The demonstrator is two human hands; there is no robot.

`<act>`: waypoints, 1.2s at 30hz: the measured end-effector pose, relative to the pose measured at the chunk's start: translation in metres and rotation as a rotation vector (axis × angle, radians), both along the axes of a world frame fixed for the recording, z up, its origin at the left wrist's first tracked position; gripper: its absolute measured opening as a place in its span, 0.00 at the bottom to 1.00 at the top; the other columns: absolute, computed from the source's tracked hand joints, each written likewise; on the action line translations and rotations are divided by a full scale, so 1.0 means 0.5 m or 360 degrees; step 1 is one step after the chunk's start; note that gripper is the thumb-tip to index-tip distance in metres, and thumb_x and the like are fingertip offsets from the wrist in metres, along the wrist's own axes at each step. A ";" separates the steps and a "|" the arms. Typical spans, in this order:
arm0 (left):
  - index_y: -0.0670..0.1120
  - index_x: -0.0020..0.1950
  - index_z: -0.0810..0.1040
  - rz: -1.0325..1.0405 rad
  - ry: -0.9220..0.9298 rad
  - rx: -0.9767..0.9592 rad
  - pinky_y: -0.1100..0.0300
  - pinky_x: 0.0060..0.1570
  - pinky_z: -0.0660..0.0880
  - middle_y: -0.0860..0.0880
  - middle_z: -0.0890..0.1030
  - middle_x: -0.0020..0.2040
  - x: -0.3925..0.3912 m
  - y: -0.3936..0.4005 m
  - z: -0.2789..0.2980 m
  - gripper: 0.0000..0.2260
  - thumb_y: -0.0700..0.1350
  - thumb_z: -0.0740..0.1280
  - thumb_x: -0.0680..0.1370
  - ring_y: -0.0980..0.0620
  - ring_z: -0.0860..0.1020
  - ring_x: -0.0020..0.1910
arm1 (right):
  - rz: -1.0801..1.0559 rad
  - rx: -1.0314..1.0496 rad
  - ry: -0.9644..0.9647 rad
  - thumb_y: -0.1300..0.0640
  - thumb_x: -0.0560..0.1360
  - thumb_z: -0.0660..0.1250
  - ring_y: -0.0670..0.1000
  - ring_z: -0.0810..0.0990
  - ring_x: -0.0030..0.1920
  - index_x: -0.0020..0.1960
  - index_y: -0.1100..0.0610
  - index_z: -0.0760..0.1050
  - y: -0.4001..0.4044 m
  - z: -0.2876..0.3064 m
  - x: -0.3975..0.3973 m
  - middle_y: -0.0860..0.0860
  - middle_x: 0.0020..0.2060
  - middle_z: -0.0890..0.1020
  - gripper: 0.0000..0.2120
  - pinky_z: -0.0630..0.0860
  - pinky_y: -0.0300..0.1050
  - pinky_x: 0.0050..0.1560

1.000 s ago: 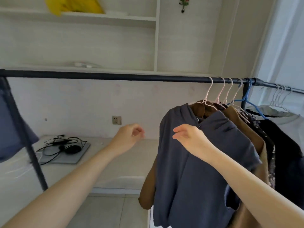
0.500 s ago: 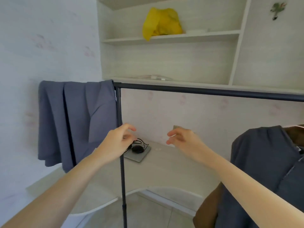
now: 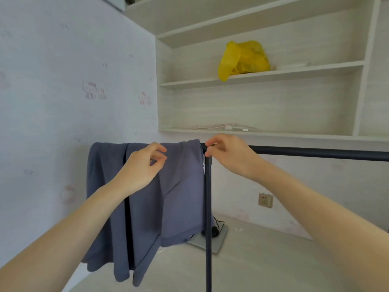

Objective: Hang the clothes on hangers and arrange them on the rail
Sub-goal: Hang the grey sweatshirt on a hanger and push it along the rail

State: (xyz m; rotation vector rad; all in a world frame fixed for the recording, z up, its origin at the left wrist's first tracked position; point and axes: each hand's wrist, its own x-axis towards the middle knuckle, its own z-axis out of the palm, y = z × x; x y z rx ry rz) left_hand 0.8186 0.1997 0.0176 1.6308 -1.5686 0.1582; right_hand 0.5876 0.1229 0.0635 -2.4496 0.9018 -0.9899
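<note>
Where draped over rail (image 3: pixel 315 153) end: blue garment (image 3: pixel 181 190). Left hand (image 3: pixel 143 167), loosely curled, grasping nothing (before cloth); right hand (image 3: pixel 229 153), curled at rail corner, grasp unclear.

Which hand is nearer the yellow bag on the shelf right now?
Right. The right hand is at the rail's corner, almost directly below the yellow bag. The left hand is further left, in front of the draped blue garment.
</note>
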 end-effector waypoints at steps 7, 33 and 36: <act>0.49 0.70 0.70 0.0005 -0.0287 -0.0026 0.60 0.65 0.66 0.53 0.75 0.67 0.094 -0.096 0.031 0.18 0.46 0.63 0.80 0.53 0.71 0.66 | -0.0166 -0.0084 0.0046 0.56 0.78 0.59 0.53 0.78 0.57 0.61 0.59 0.75 -0.083 0.041 0.128 0.52 0.54 0.81 0.15 0.74 0.44 0.56; 0.53 0.64 0.79 -0.0027 -0.0280 -0.0406 0.71 0.59 0.62 0.57 0.80 0.59 0.154 -0.176 -0.023 0.16 0.40 0.65 0.78 0.57 0.72 0.59 | -0.0417 0.0816 0.0613 0.53 0.72 0.65 0.60 0.84 0.46 0.45 0.59 0.80 -0.201 0.088 0.250 0.59 0.47 0.84 0.10 0.79 0.51 0.51; 0.54 0.64 0.78 -0.0063 -0.0243 -0.0363 0.70 0.59 0.63 0.60 0.79 0.58 0.152 -0.172 -0.017 0.15 0.42 0.64 0.79 0.59 0.71 0.59 | -0.0359 0.0725 0.0264 0.59 0.72 0.68 0.53 0.75 0.39 0.42 0.58 0.75 -0.207 0.087 0.245 0.54 0.39 0.79 0.03 0.72 0.42 0.40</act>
